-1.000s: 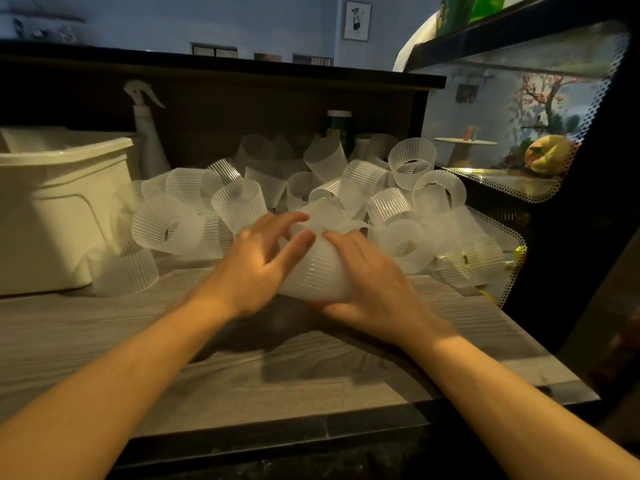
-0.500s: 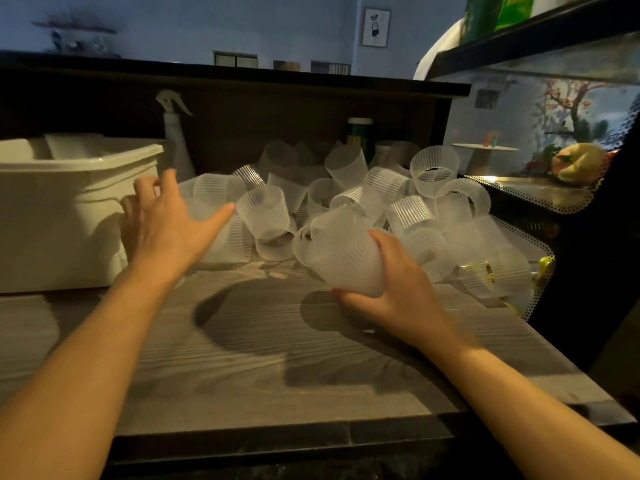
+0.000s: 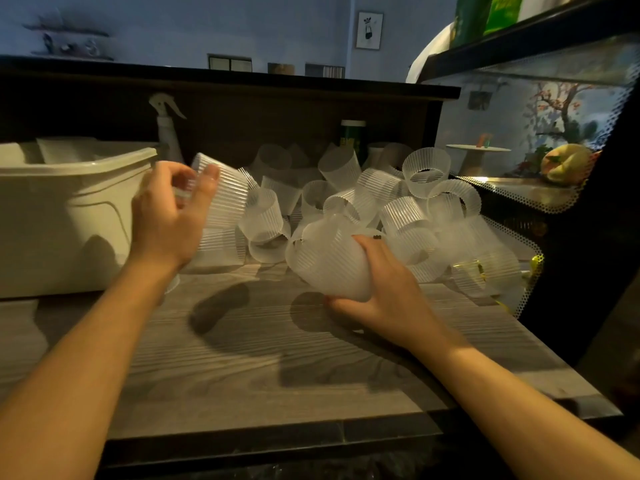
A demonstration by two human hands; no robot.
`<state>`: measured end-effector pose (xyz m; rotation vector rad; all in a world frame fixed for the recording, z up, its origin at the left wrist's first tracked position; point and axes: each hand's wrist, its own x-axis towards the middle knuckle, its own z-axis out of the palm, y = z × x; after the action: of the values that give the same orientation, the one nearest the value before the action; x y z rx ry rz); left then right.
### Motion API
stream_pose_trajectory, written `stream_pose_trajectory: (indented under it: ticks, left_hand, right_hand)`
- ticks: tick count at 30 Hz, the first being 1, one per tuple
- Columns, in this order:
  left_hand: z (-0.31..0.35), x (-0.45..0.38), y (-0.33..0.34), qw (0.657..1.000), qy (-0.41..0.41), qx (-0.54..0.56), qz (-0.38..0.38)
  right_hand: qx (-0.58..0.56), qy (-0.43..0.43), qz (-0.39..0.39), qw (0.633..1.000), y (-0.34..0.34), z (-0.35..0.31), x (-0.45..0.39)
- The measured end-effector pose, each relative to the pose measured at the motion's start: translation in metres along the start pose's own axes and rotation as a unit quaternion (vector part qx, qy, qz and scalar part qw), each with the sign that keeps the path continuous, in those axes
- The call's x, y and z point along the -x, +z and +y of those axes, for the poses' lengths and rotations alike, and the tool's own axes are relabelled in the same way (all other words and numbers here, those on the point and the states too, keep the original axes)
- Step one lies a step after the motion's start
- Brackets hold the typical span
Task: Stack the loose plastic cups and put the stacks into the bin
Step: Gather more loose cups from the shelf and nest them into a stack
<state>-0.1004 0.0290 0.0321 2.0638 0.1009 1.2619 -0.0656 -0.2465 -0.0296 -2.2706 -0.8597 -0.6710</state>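
left hand (image 3: 169,216) raised, grip pinching a ribbed translucent plastic cup (image 3: 221,195) beside the white plastic bin (image 3: 79,174); right hand (image 3: 384,296) grips a tilted cup stack (image 3: 329,261) mid-counter (image 3: 259,358).

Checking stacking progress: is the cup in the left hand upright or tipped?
Tipped: the cup lies sideways in the left hand.

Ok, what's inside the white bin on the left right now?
Through the open top of the white bin, one pale, cup-like shape shows against the far wall. The near wall hides everything lower down, so I cannot tell how many stacks are in there.
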Motion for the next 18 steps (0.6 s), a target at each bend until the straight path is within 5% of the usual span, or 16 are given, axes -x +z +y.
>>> stream_pose_trajectory:
  ticks: [3,6,14,18]
  left_hand:
    - [0.019,0.017,0.012,0.985,0.044,0.109,-0.128]
    - [0.025,0.029,0.03,0.959,0.113,0.1,-0.238]
    - [0.018,0.033,0.039,0.958,0.156,0.06,-0.234]
    - [0.027,0.052,0.05,0.936,0.121,0.087,-0.317]
  right_hand:
    - [-0.004,-0.008,-0.002,1.0,0.002,0.001,0.0]
    - [-0.001,-0.014,-0.003,1.0,0.002,0.001,0.0]
    - [0.001,-0.041,-0.032,0.999,0.001,-0.001,0.001]
    - [-0.012,-0.041,-0.028,0.999,0.002,-0.002,0.0]
